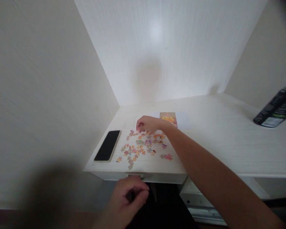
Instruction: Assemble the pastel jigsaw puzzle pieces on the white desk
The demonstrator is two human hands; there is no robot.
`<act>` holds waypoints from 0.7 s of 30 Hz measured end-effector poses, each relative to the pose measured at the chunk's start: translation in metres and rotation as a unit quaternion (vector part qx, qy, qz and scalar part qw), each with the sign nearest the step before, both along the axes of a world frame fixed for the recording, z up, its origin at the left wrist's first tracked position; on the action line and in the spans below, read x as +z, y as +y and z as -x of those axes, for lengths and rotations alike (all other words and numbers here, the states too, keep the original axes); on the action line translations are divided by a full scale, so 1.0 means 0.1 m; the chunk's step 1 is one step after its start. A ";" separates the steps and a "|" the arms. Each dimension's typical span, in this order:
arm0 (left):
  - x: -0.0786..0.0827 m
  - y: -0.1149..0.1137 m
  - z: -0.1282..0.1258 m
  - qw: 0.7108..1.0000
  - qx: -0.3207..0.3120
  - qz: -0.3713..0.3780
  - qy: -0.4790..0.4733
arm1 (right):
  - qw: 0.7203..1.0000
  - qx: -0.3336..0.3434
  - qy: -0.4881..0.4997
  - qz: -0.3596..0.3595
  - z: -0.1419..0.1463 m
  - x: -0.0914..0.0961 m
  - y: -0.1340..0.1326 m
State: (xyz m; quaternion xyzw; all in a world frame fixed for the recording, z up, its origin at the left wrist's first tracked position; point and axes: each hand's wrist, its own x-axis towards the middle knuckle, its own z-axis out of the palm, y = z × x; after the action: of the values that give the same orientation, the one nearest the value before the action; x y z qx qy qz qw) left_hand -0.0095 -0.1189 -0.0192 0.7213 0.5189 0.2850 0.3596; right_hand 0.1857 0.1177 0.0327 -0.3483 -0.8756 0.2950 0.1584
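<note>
Several small colourful puzzle pieces (pixel 143 147) lie scattered on the white desk (pixel 216 140). My right hand (pixel 146 123) reaches across to the far edge of the scatter, its fingers pinched down on a piece there. My left hand (pixel 128 194) hangs below the desk's front edge, in front of the drawer, with its fingers curled closed; what they hold is hidden. A small picture card (pixel 168 117) with an orange figure lies just behind my right hand.
A black phone (pixel 107 145) lies face up at the desk's left, beside the pieces. A dark can (pixel 276 108) stands at the right near the wall. Walls close in the desk at left, back and right. A drawer (pixel 135 176) sits under the front edge.
</note>
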 end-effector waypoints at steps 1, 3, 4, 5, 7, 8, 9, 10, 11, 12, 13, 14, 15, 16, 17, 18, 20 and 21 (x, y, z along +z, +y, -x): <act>0.11 0.09 0.01 0.998 0.016 -0.048 -0.024 | 1.000 0.019 0.014 0.015 -0.01 0.01 -0.01; 0.28 0.30 0.01 0.985 0.061 -0.161 -0.034 | 0.994 0.073 0.053 0.062 -0.01 0.05 -0.04; 0.34 0.40 0.00 0.974 0.084 -0.207 -0.023 | 0.987 0.104 0.075 0.093 -0.02 0.08 -0.06; 0.40 0.49 -0.01 0.964 0.102 -0.244 -0.006 | 0.978 0.134 0.096 0.125 -0.02 0.10 -0.09; 0.47 0.64 -0.02 0.951 0.121 -0.284 0.019 | 0.960 0.180 0.121 0.179 -0.01 0.14 -0.14; 0.49 0.70 -0.04 0.950 0.119 -0.287 0.022 | 0.952 0.197 0.123 0.197 -0.01 0.16 -0.16; 0.50 0.74 -0.05 0.953 0.112 -0.281 0.020 | 0.947 0.211 0.122 0.209 -0.01 0.18 -0.17; 0.50 0.78 -0.07 0.957 0.102 -0.271 0.015 | 0.944 0.221 0.118 0.214 -0.01 0.19 -0.18; 0.48 0.80 -0.08 0.961 0.094 -0.260 0.009 | 0.944 0.225 0.114 0.214 -0.01 0.21 -0.19; 0.46 0.82 -0.10 0.965 0.091 -0.247 0.001 | 0.944 0.226 0.111 0.213 -0.01 0.22 -0.20; 0.44 0.84 -0.12 0.967 0.094 -0.236 -0.010 | 0.944 0.224 0.112 0.215 -0.01 0.23 -0.20; 0.41 0.85 -0.14 0.968 0.102 -0.226 -0.028 | 0.942 0.223 0.118 0.220 -0.02 0.24 -0.20; 0.39 0.85 -0.16 0.968 0.111 -0.218 -0.050 | 0.939 0.222 0.128 0.229 -0.04 0.25 -0.20; 0.37 0.85 -0.18 0.967 0.120 -0.211 -0.076 | 0.935 0.220 0.141 0.238 -0.05 0.26 -0.20; 0.35 0.85 -0.20 0.964 0.129 -0.206 -0.104 | 0.931 0.219 0.156 0.247 -0.07 0.27 -0.21; 0.34 0.84 -0.22 0.961 0.137 -0.202 -0.130 | 0.927 0.218 0.172 0.254 -0.09 0.29 -0.21; 0.35 0.82 -0.25 0.954 0.145 -0.199 -0.170 | 0.920 0.219 0.197 0.260 -0.14 0.31 -0.23; 0.36 0.81 -0.27 0.952 0.144 -0.198 -0.183 | 0.918 0.220 0.203 0.261 -0.16 0.33 -0.24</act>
State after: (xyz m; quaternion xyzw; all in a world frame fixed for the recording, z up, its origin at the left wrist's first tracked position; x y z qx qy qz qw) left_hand 0.0173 -0.0384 0.0171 0.6308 0.4757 0.5581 0.2537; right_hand 0.2014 0.0939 0.0654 -0.1081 -0.7710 0.6048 0.1676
